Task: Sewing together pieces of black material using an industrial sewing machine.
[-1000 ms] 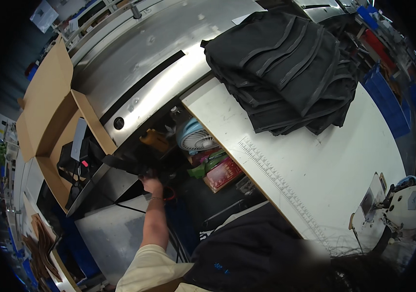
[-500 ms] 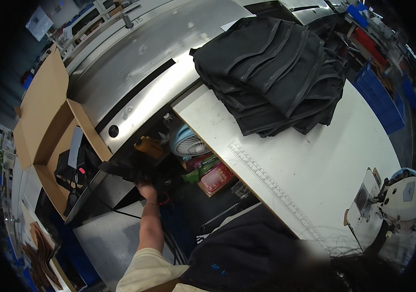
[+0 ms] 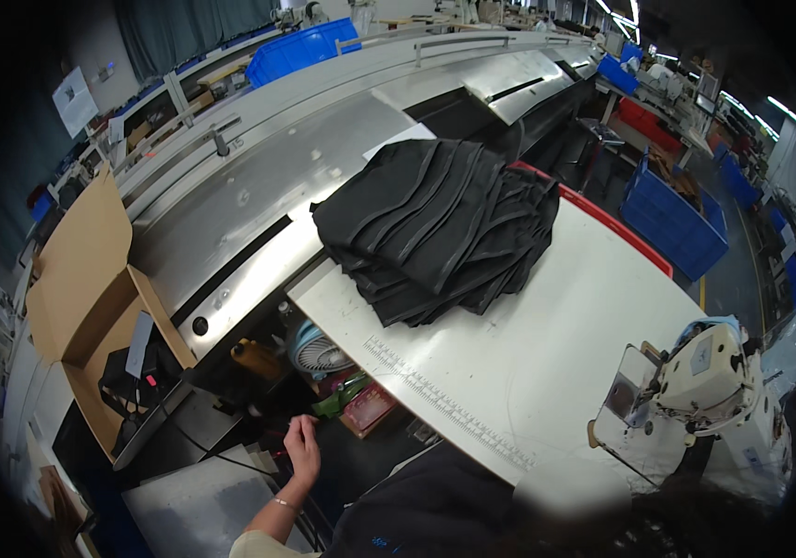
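The person's left hand (image 3: 302,446) reaches down into the dark gap below the near edge of the white worktable (image 3: 547,353), fingers loosely curled near a small red-tipped object that is too dark to identify; whether the hand grips anything cannot be told. The right hand is not in view. Just beyond the hand, in the shadowed space under the table edge, sit a small pale blue round fan (image 3: 314,352), a yellow jug-like container (image 3: 254,358) and a red flat packet (image 3: 367,409), crowded close together with little free room. A printed ruler strip (image 3: 444,402) runs along the table's near edge. On the table top lies a stack of black fabric pieces (image 3: 440,228), its far side overhanging toward the long grey metal conveyor surface (image 3: 258,186); the table stretch between the stack and the white sewing machine (image 3: 709,372) is bare. To the left, an open brown cardboard box (image 3: 91,288) holds dark items that are hard to make out. Blue plastic crates (image 3: 672,219) stand beyond the table's red-trimmed far edge. The lower picture is cut off by dark clothing and a blurred patch.
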